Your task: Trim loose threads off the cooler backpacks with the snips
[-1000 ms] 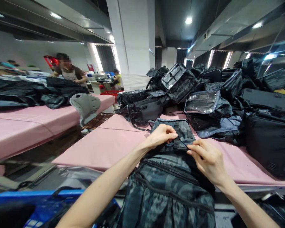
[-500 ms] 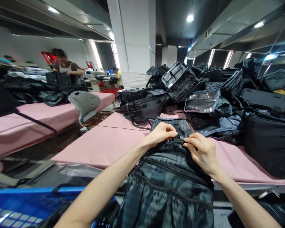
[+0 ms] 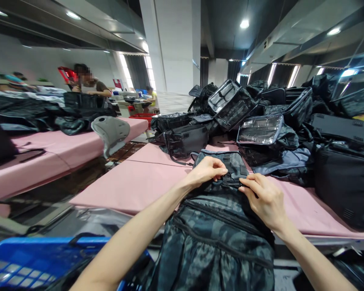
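A dark camouflage backpack [image 3: 218,238] hangs over the near edge of the pink table, its upper end lying on the tabletop. At the webbing strips near that upper end, my left hand [image 3: 210,169] is closed in a pinch on a piece of black strap. Just to its right, my right hand [image 3: 263,196] pinches with thumb and forefinger at the end of the same dark webbing. The pinched part is small and partly covered by the fingers. Zippers and a gathered front pocket show below my hands.
A heap of similar bags [image 3: 230,105] covers the far and right side of the pink table [image 3: 133,182]. At lower left stands a blue plastic basket [image 3: 42,250]. A grey chair [image 3: 111,131] and a second pink table [image 3: 48,149] with dark bags are at left, where another person [image 3: 91,85] works.
My right hand has shifted slightly right, away from my left hand, which stays on the strap. The view has turned a little, and the person at left has leaned.
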The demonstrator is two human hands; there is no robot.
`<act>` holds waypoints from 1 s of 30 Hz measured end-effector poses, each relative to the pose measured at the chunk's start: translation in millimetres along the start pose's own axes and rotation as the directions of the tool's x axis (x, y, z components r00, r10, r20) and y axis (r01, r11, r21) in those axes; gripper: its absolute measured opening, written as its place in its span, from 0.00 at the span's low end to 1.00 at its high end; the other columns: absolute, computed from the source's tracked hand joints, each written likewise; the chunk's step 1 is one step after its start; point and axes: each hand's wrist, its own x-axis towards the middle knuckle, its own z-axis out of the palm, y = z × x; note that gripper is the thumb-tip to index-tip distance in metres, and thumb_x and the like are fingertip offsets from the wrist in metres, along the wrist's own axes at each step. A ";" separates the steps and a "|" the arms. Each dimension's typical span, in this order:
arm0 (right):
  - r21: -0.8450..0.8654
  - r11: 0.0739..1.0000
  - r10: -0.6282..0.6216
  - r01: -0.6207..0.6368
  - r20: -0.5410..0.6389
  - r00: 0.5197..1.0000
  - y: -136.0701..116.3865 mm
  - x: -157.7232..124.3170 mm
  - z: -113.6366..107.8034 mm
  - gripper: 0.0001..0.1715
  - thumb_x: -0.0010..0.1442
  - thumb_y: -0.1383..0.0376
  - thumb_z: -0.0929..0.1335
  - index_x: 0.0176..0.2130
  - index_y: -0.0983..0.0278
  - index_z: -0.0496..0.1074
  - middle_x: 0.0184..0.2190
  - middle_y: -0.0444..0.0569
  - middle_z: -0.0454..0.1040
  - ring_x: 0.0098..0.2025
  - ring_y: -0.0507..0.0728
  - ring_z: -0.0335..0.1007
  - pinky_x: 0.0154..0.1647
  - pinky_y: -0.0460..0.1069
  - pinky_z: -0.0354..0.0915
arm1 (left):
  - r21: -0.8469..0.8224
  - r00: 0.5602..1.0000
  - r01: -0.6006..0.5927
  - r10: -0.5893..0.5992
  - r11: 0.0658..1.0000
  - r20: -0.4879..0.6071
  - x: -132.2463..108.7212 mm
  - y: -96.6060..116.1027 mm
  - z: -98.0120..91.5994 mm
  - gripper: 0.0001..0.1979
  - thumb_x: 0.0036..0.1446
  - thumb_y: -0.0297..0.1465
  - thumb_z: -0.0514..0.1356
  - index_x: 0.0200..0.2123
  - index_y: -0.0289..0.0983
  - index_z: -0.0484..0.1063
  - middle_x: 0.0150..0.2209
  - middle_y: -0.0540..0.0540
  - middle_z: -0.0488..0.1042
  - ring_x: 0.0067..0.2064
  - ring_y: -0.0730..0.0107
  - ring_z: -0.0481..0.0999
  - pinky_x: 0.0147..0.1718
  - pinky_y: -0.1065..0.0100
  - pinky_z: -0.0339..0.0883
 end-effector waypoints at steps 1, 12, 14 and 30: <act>0.003 1.000 -0.001 0.001 -0.002 1.000 0.5 -0.7 -0.1 0.06 0.58 0.68 0.65 0.37 0.66 0.72 0.32 0.50 0.72 0.34 0.53 0.68 0.34 0.46 0.61 | 0.001 1.000 0.001 -0.001 1.000 -0.001 0.1 -0.2 0.0 0.10 0.43 0.34 0.60 0.22 0.32 0.69 0.18 0.53 0.65 0.20 0.79 0.63 0.19 0.75 0.59; 0.105 0.993 0.055 -0.059 0.040 0.998 0.4 0.6 3.9 0.06 0.59 0.67 0.64 0.35 0.65 0.71 0.31 0.48 0.71 0.32 0.52 0.67 0.31 0.46 0.61 | -0.014 1.000 0.017 -0.017 1.000 -0.008 -1.7 2.4 0.6 0.10 0.42 0.34 0.61 0.21 0.32 0.68 0.18 0.53 0.65 0.20 0.79 0.63 0.19 0.75 0.58; 0.146 0.985 0.085 -0.093 0.059 0.995 3.2 -0.9 2.0 0.06 0.59 0.66 0.64 0.35 0.64 0.71 0.31 0.47 0.71 0.32 0.51 0.67 0.31 0.45 0.60 | -0.015 1.000 0.018 -0.018 1.000 -0.008 -1.4 1.7 0.2 0.10 0.42 0.34 0.61 0.21 0.32 0.68 0.18 0.53 0.65 0.19 0.79 0.63 0.19 0.75 0.58; -0.183 0.977 -0.097 0.106 0.061 0.993 -10.8 11.1 -7.1 0.08 0.59 0.65 0.65 0.37 0.63 0.73 0.32 0.48 0.73 0.32 0.52 0.64 0.33 0.47 0.57 | -0.029 0.998 0.053 -0.054 0.998 -0.022 -0.2 4.8 1.3 0.09 0.42 0.33 0.61 0.20 0.32 0.67 0.17 0.53 0.64 0.19 0.80 0.62 0.18 0.76 0.56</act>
